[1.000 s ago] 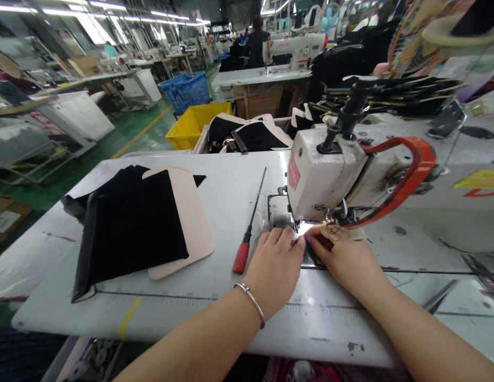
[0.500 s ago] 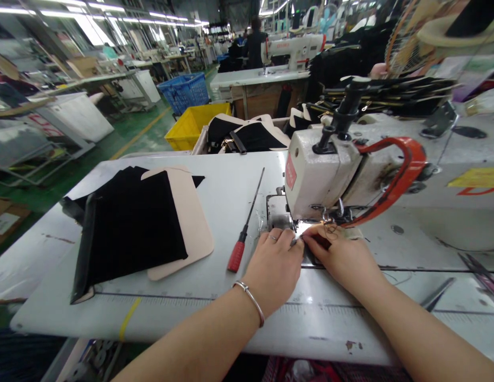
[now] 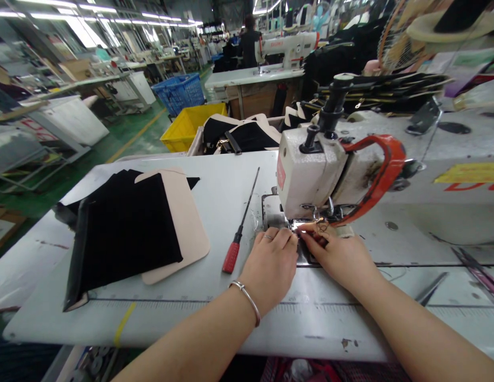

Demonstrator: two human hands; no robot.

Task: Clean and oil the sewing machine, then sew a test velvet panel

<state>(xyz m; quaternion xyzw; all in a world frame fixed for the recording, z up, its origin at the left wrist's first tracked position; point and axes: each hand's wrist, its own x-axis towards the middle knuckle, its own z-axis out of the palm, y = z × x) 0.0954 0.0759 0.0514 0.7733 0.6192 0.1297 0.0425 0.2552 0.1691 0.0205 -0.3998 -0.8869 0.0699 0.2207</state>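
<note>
Resting close together, the left hand (image 3: 273, 265) and right hand (image 3: 344, 260) are kept below the head of the sewing machine (image 3: 360, 170) as before; the view is shifted slightly. Fingers are bent inward; whatever is gripped cannot be told. On the table's (image 3: 218, 201) right, the white, scuffed machine is fitted with an orange-red guard (image 3: 395, 159).

Your left hand (image 3: 271, 265) and right hand (image 3: 342, 257) are partly covering the metal plate (image 3: 275, 218), and anything between them is showing too small to identify. The view's right edge is cutting off the sewing machine (image 3: 430, 143) and scissors (image 3: 483, 279); a distant person (image 3: 250, 46) is blurring.
</note>
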